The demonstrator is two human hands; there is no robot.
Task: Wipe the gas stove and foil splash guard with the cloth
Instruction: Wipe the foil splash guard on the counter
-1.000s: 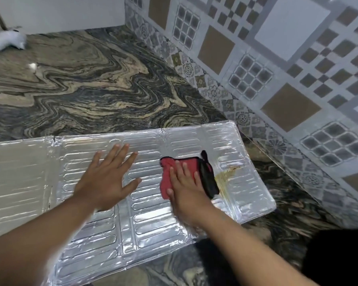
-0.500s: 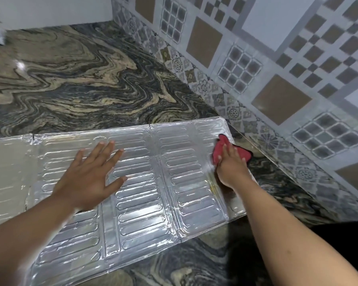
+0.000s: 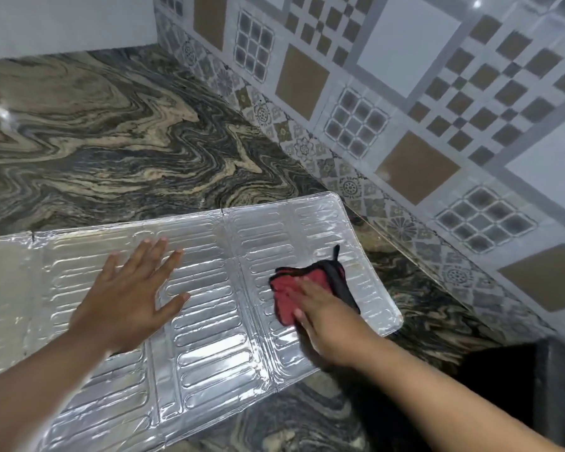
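Foil splash guard [image 3: 209,321] lies flat on our marbled bench [image 3: 111,141], its 3 o'clock edge near the tiled wall [image 3: 405,93]. Our left hand [image 3: 128,298] presses it, fingers straight. Our right hand [image 3: 327,324] presses the red cloth [image 3: 286,298] flat-fingered at 3 o'clock; bare bench lies open toward 12 o'clock.

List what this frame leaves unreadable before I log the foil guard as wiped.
- Foil splash guard, head view: its left end runs off the frame edge; the right hand, red cloth and left hand cover patches, so any stain beneath is hidden.
- Gas stove: not identifiable; only a dark shape shows at lower right, cut by the edge.
- Right hand's fingertips: blurred, so their hold on the cloth is unclear.
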